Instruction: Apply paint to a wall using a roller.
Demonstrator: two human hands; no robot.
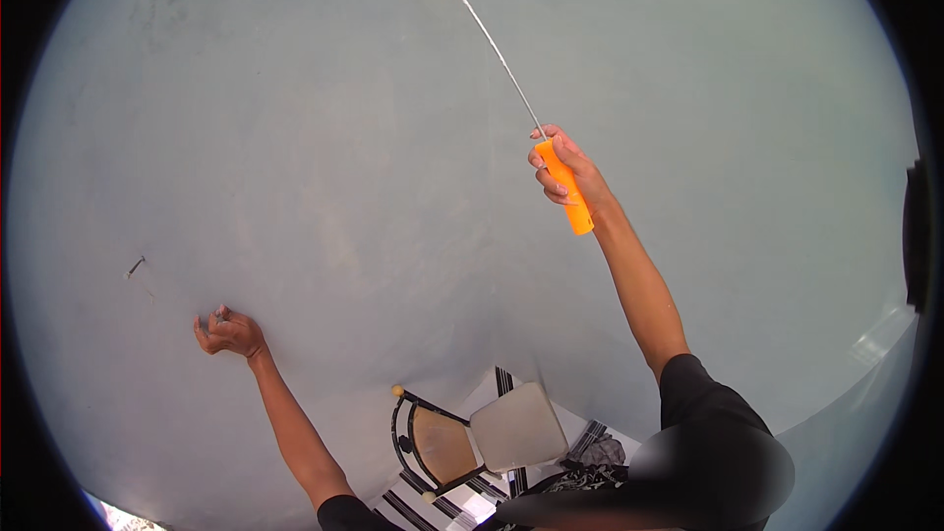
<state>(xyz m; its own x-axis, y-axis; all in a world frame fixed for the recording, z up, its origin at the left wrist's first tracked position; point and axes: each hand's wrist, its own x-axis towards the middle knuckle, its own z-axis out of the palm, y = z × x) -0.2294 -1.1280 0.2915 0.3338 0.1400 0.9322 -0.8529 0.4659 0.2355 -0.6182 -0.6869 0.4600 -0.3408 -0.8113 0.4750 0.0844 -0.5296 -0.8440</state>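
My right hand (562,169) is wrapped round the orange handle (578,216) of a paint roller. The roller's thin metal rod (482,28) runs up and to the left from the handle, bending near the picture's upper edge. Whatever sits at the rod's end lies outside the view. Lower down on the left, my left hand (231,334) is raised at the pale grey-blue wall (344,177), its fingers loosely curled and apart. Nothing shows clearly in it, and whether it touches the wall I cannot tell. Both arms reach forward in short dark sleeves.
A small nail or hook (136,266) sticks out of the wall above my left hand. Below stands a chair (516,428) with a pale seat and dark frame, on a black-and-white striped floor covering (413,503). Crumpled cloth (600,450) lies beside it. Two wall faces meet mid-view.
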